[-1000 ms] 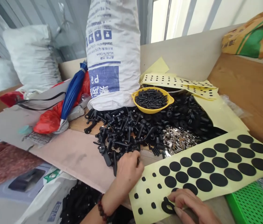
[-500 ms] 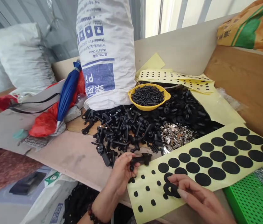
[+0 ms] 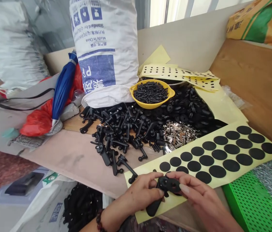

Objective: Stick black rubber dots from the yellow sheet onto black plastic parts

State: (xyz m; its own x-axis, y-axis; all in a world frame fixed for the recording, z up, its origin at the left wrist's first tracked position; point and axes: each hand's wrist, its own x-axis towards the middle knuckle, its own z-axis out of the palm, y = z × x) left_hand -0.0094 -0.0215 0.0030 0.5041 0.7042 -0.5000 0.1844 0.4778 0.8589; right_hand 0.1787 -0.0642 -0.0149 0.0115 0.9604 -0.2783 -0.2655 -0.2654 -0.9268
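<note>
My left hand (image 3: 142, 191) is closed on a black plastic lever arm (image 3: 154, 207), whose long end points down toward me. In my right hand (image 3: 196, 193), the fingertips pinch a round black disc (image 3: 173, 185) with a hole in it. The disc is up against the lever arm's upper end; fingers hide whether they are joined. Both hands are over the yellow sticker sheet (image 3: 132, 175), which carries large black round pads (image 3: 220, 171). Just beyond my left hand, another black lever (image 3: 128, 167) lies partly on the sheet's edge.
Behind are a heap of black lever parts (image 3: 123, 129), small metal clips (image 3: 180, 133), piled black discs (image 3: 189, 106) and a yellow bowl (image 3: 150, 104) of black screw-like pieces. A white sack (image 3: 107, 38) stands at the back. A green perforated basket (image 3: 251, 203) is at right.
My left hand has moved right and toward me, bringing its lever arm up to the disc in my right hand. The lever now points downward. The whole view has shifted slightly.
</note>
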